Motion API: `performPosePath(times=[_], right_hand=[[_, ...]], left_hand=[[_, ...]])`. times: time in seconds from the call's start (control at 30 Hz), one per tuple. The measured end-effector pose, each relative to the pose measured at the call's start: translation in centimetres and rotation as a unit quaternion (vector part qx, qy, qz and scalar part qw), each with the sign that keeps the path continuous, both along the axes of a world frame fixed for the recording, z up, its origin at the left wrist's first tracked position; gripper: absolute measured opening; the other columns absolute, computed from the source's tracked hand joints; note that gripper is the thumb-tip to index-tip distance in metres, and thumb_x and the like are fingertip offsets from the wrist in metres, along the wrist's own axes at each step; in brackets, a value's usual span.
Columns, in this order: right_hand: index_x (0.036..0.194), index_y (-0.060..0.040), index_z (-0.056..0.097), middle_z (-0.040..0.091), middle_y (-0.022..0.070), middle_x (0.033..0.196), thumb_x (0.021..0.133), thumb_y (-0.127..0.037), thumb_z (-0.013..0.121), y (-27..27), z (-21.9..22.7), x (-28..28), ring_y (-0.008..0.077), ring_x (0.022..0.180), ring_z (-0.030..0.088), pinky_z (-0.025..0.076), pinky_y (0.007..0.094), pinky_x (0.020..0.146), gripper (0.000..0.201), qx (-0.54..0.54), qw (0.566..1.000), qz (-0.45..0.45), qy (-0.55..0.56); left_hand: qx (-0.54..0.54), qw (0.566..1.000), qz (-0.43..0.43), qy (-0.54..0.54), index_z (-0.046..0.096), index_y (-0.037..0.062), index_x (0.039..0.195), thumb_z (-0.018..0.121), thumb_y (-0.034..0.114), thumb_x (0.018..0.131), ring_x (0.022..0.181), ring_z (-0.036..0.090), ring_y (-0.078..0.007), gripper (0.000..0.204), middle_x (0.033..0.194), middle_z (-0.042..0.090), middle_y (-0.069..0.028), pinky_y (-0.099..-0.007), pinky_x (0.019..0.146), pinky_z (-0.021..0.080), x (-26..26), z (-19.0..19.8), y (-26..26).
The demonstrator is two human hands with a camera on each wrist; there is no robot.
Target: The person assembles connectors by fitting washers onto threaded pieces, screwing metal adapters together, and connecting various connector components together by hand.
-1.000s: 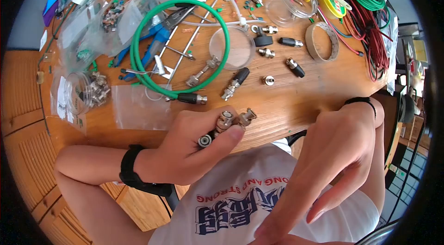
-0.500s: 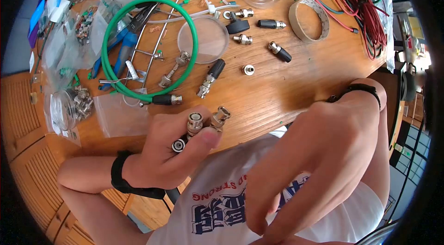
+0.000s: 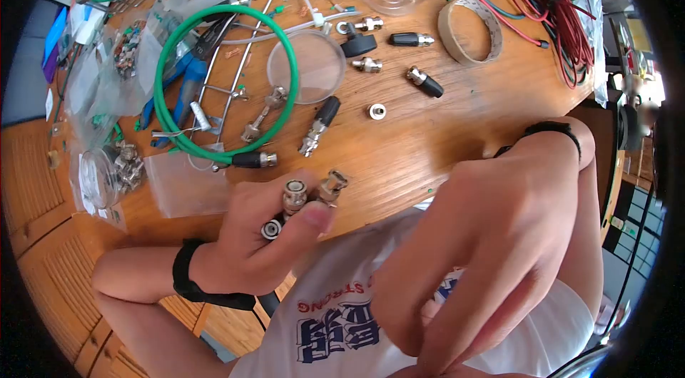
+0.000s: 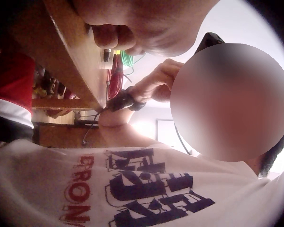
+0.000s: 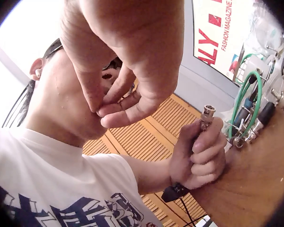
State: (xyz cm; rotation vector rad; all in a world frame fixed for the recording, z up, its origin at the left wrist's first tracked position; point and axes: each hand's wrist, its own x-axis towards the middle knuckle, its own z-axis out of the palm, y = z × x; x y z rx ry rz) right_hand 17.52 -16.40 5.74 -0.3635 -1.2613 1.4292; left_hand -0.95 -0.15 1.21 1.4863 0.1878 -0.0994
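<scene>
My left hand [image 3: 242,235] grips a small bunch of silver BNC connectors in front of the table edge. One connector [image 3: 295,197] points up beside the forefinger, an angled one [image 3: 332,187] sticks out by the thumb tip, and a round end [image 3: 271,229] shows lower down. In the right wrist view, a connector [image 5: 207,115] rises above the curled fingers of that fist. My right hand [image 3: 492,235] is raised close to the face, loosely bent, with thumb and fingertips near each other in the right wrist view [image 5: 128,61]. Nothing shows between them.
On the wooden table [image 3: 407,153] lie a coiled green cable [image 3: 291,68], black-sleeved connectors [image 3: 320,125], a small silver connector [image 3: 377,112] and a tape roll [image 3: 448,32]. Plastic bags [image 3: 182,182], blue-handled pliers [image 3: 187,96] and red wires [image 3: 564,36] lie farther around.
The head view has shifted, so the table's things and the left hand sit farther left. The right hand's fingers have bent closer together. The left hand keeps its connectors.
</scene>
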Motion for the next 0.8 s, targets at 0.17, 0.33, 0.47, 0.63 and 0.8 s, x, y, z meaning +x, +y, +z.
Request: performPosePath(times=[0.17,0.33,0.47,0.63,0.8], right_hand=[[0.101,0.0055,0.072,0.065,0.0109,0.090,0.098,-0.003,0.069,-0.7,-0.2,0.5,0.0240,0.076,0.064,0.052,0.0329,0.065,0.010,-0.022,0.999,-0.027,-0.016],[0.100,0.0053,0.072,0.066,0.0106,0.090,0.097,-0.003,0.070,0.0,-0.4,0.7,0.0238,0.076,0.064,0.052,0.0327,0.065,0.009,-0.021,0.999,-0.035,-0.010],[0.100,0.0052,0.072,0.066,0.0105,0.089,0.096,-0.003,0.071,0.4,-0.4,0.6,0.0236,0.075,0.064,0.051,0.0325,0.064,0.009,-0.011,0.999,-0.034,-0.003],[0.099,0.0050,0.072,0.066,0.0103,0.088,0.095,-0.002,0.071,0.7,-0.5,0.9,0.0233,0.075,0.063,0.051,0.0322,0.064,0.008,0.001,0.999,-0.031,0.006],[0.098,0.0048,0.072,0.066,0.0101,0.088,0.094,-0.002,0.072,0.7,-0.5,1.1,0.0231,0.075,0.063,0.051,0.0320,0.064,0.008,0.011,1.000,-0.025,0.014]], left_hand=[[-0.010,0.999,-0.005,0.033,0.059,0.0013,0.085,0.057,0.016,0.105,0.055,0.049,-0.0137,0.025,0.066,0.054,-0.0038,-0.0295,0.053,0.038,0.1,0.5,0.0],[0.063,0.998,-0.011,-0.025,0.059,0.0012,0.083,0.052,0.017,0.106,0.055,0.049,-0.0120,0.028,0.065,0.053,-0.0021,-0.0281,0.052,0.037,0.0,-0.2,-0.1],[0.032,0.998,0.012,-0.052,0.059,0.0010,0.083,0.053,0.019,0.106,0.055,0.049,-0.0115,0.030,0.065,0.053,-0.0019,-0.0276,0.052,0.037,0.0,-0.7,-0.2],[0.049,0.997,0.010,-0.060,0.060,0.0006,0.085,0.053,0.021,0.107,0.056,0.048,-0.0106,0.031,0.066,0.053,-0.0015,-0.0270,0.052,0.036,0.0,-0.5,-0.4],[0.053,0.996,0.006,-0.065,0.060,0.0008,0.085,0.053,0.022,0.107,0.056,0.048,-0.0103,0.032,0.067,0.053,-0.0013,-0.0270,0.052,0.036,-0.2,-0.7,-0.2]])
